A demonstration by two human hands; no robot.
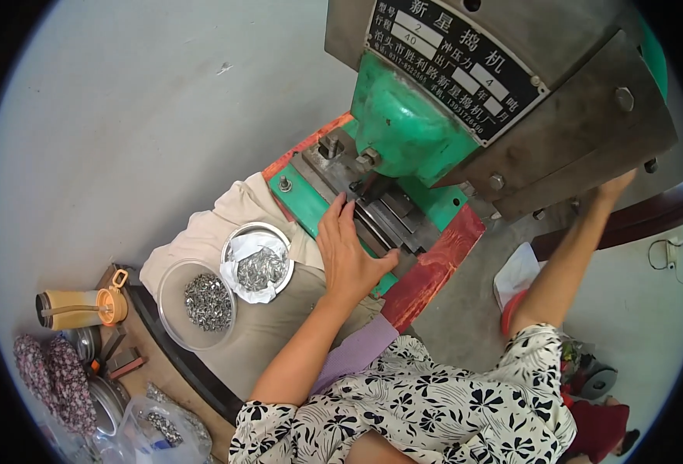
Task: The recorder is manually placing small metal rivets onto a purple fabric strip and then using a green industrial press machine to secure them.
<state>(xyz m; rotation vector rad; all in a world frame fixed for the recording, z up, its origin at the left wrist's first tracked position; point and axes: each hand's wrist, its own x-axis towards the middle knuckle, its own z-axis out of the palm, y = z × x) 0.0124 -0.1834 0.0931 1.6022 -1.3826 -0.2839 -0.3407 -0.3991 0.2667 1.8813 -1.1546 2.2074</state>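
Observation:
My left hand rests at the front of the press's steel die bed, thumb and fingers spread apart along a dark bar. Nothing shows in its grasp. Above the bed hangs the green press head, with a punch reaching down close to my fingertips. My right hand is raised at the far right beside the machine's steel side plate; its fingers are hidden there. Left of my left hand, a metal bowl lined with white paper holds shiny small metal pieces. A clear plastic tub beside it holds darker small metal parts.
The press stands on a red-painted base with a green plate. Beige cloth lies under the bowls. At the lower left are a yellow bottle, a flowered cloth and plastic bags. A grey wall rises behind.

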